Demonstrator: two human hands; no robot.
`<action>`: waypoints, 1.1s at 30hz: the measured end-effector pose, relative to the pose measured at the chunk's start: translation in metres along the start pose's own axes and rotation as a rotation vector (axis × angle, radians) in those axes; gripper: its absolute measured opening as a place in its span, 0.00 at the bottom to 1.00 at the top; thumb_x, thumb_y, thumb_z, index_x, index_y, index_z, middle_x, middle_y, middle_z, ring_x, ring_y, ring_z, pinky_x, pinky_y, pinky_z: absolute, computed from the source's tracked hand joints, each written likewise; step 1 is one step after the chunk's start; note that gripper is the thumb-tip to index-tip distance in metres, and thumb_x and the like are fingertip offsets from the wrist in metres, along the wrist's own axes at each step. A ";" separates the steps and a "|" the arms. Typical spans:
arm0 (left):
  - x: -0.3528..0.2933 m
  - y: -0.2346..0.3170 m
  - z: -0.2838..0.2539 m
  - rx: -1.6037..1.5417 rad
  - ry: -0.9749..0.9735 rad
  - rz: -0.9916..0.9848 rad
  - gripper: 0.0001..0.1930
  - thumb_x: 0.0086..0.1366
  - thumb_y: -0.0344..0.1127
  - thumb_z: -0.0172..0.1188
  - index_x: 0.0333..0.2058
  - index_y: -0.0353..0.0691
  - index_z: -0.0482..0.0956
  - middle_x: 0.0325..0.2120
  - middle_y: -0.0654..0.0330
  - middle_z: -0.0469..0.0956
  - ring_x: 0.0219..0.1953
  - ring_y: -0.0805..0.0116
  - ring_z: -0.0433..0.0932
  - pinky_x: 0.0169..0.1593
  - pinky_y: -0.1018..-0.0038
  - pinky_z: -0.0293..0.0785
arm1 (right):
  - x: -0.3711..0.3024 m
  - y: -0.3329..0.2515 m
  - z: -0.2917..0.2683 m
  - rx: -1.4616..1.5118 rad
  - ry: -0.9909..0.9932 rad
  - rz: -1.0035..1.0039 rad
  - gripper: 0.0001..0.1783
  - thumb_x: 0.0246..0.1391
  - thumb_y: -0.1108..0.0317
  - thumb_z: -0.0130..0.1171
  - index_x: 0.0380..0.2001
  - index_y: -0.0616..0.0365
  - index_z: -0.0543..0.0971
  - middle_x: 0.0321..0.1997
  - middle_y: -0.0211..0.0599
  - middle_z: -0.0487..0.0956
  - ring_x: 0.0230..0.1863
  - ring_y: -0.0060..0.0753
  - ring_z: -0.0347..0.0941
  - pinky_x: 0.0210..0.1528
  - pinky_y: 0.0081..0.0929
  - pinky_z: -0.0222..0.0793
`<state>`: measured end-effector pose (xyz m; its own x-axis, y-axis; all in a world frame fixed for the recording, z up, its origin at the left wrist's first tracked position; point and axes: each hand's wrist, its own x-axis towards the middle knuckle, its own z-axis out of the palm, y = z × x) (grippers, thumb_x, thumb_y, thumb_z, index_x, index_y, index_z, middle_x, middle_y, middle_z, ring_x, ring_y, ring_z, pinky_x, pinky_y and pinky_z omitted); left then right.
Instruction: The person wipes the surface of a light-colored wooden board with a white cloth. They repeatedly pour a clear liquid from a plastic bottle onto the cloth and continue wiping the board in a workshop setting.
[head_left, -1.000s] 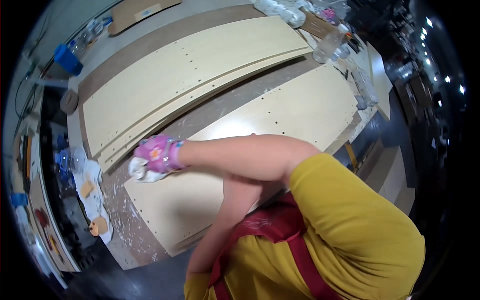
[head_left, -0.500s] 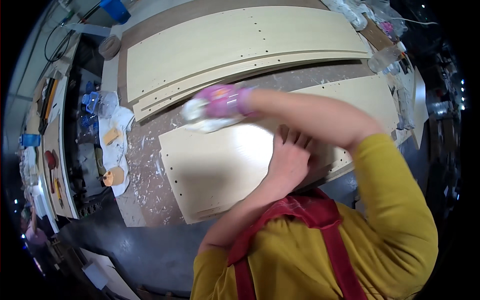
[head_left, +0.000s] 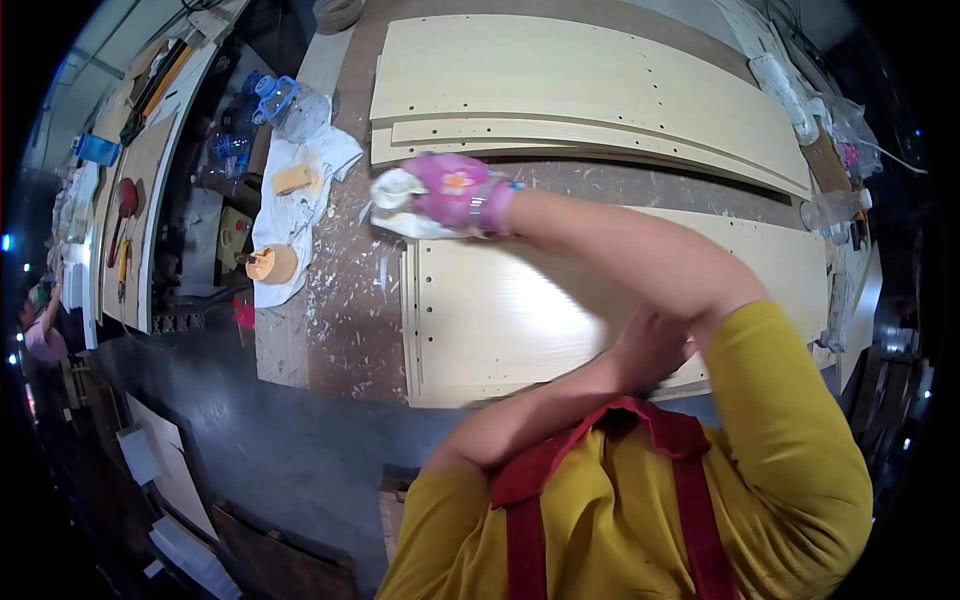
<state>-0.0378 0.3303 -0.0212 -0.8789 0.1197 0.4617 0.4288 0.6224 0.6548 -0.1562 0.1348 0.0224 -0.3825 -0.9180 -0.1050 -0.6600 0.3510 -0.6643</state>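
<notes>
My right hand (head_left: 455,192), in a pink flowered glove, is closed round a bunched white cloth (head_left: 400,222). The cloth is at the far left corner of a pale wood panel (head_left: 480,320), which has small dark holes near its edges and lies on at least one other panel. My right forearm crosses the panel from the right. Beneath that forearm, my bare left hand (head_left: 650,350) is over the panel's near side; its fingers are mostly hidden and blurred.
More pale panels (head_left: 560,80) lie stacked at the far side of the paint-specked table (head_left: 350,330). On the left stand a plastic bottle (head_left: 295,108), a sponge block (head_left: 292,180) and an orange cup (head_left: 272,264) on a white cloth. A clear bottle (head_left: 835,208) lies at the right edge.
The view has turned, so the table appears farther right. My right hand with the cloth has reached the panel's far left corner. My left hand has slid rightward, under the right forearm.
</notes>
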 end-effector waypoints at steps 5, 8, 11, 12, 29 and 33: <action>-0.002 -0.008 0.020 -0.031 -0.197 -0.093 0.23 0.55 0.47 0.59 0.46 0.40 0.76 0.49 0.58 0.71 0.59 0.60 0.61 0.63 0.56 0.49 | 0.007 0.024 0.012 0.602 0.011 0.087 0.18 0.49 0.62 0.61 0.42 0.59 0.77 0.38 0.45 0.80 0.37 0.44 0.78 0.44 0.36 0.72; 0.013 -0.005 -0.006 0.131 -0.116 -0.002 0.25 0.53 0.50 0.60 0.47 0.42 0.75 0.49 0.59 0.71 0.58 0.59 0.62 0.64 0.58 0.50 | -0.024 0.046 -0.004 0.435 0.032 -0.093 0.19 0.46 0.65 0.63 0.44 0.55 0.77 0.39 0.45 0.80 0.40 0.47 0.77 0.46 0.37 0.71; 0.005 -0.005 0.008 -0.100 -0.119 -0.038 0.29 0.52 0.51 0.61 0.48 0.36 0.73 0.50 0.53 0.69 0.59 0.54 0.60 0.66 0.54 0.46 | -0.005 0.037 0.002 0.159 0.035 -0.154 0.14 0.47 0.66 0.60 0.40 0.52 0.77 0.39 0.45 0.80 0.44 0.49 0.76 0.47 0.38 0.70; 0.004 -0.006 0.003 -0.008 -0.077 0.013 0.28 0.52 0.49 0.61 0.48 0.37 0.74 0.50 0.53 0.69 0.60 0.55 0.60 0.66 0.55 0.47 | 0.005 0.025 0.005 0.006 0.076 -0.092 0.13 0.48 0.66 0.59 0.39 0.53 0.77 0.39 0.45 0.79 0.44 0.49 0.76 0.47 0.38 0.70; -0.003 -0.014 0.024 -0.362 -0.039 -0.101 0.33 0.56 0.52 0.60 0.56 0.40 0.68 0.62 0.52 0.58 0.66 0.49 0.49 0.65 0.54 0.47 | -0.046 -0.043 0.049 -0.503 0.002 -0.519 0.16 0.44 0.63 0.58 0.39 0.52 0.75 0.35 0.37 0.75 0.39 0.39 0.75 0.39 0.41 0.68; 0.008 -0.013 0.000 0.159 -0.177 0.038 0.31 0.62 0.56 0.46 0.61 0.48 0.63 0.66 0.55 0.53 0.70 0.50 0.44 0.67 0.49 0.35 | -0.122 -0.086 0.093 -0.221 -0.237 -0.807 0.10 0.44 0.64 0.58 0.31 0.54 0.75 0.35 0.36 0.74 0.40 0.39 0.74 0.41 0.38 0.68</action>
<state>-0.0505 0.3232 -0.0261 -0.8917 0.2703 0.3631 0.4362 0.7272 0.5300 0.0073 0.1992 0.0232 0.3850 -0.9074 0.1683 -0.7912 -0.4184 -0.4460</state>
